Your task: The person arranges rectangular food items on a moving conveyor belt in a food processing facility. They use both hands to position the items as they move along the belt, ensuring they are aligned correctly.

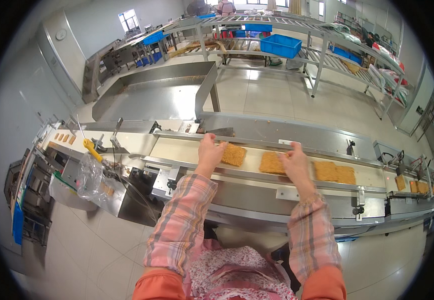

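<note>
A white conveyor belt (187,149) runs across in front of me between metal side rails. My left hand (210,153) is over it, its thumb side against the left edge of a golden-brown crumbly slab (234,155). My right hand (296,163) has its fingers apart, with the thumb side at the right edge of another slab (272,162). Both slabs appear to lie flat on the belt, with a gap between them. To the right of my right hand, more slabs (335,172) lie edge to edge. Part of the right-hand slab is hidden by my fingers.
Smaller brown pieces (419,187) sit on the belt section at far right, others (66,138) at far left. A yellow-handled tool (92,150) and clear plastic bag (93,180) are at left. Beyond stand a steel trough (153,93) and a roller rack with a blue crate (280,45).
</note>
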Motion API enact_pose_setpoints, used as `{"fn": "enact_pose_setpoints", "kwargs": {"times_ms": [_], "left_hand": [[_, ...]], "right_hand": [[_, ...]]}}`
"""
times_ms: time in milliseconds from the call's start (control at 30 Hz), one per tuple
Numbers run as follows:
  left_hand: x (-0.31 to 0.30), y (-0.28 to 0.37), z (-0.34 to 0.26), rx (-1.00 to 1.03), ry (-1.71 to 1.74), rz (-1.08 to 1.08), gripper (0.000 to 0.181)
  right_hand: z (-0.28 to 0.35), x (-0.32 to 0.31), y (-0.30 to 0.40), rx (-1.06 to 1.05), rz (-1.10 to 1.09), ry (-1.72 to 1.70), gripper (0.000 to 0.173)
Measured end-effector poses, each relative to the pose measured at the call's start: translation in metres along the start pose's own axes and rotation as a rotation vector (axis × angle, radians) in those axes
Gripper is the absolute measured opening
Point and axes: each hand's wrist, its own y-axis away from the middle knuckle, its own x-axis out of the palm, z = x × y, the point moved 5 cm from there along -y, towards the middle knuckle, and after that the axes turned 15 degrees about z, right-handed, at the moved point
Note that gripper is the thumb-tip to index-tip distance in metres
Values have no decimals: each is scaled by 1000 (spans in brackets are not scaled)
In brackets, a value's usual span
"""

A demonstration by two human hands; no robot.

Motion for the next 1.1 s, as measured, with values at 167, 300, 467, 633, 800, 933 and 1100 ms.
{"fn": "enact_pose_setpoints", "kwargs": {"times_ms": [167,300,467,633,800,933,1100], "left_hand": [[1,35,-12,172,20,-155,32],[-11,81,-11,305,19,-263,20],[-36,111,-14,341,-306,-388,22],[-64,128,24,197,-486,-531,32],[-63,135,53,71,-387,-554,39],[-60,131,58,17,-357,-568,42],[-65,129,66,-77,-345,-518,43]], "right_hand": [[-53,-68,30,-187,-383,635,33],[-31,-46,60,-265,-214,360,17],[-24,8,75,-498,-189,204,12],[-45,14,75,-552,-259,85,21],[-48,15,76,-531,-245,13,33],[-49,11,82,-561,-240,41,31],[-47,15,80,-523,-176,-18,27]]}}
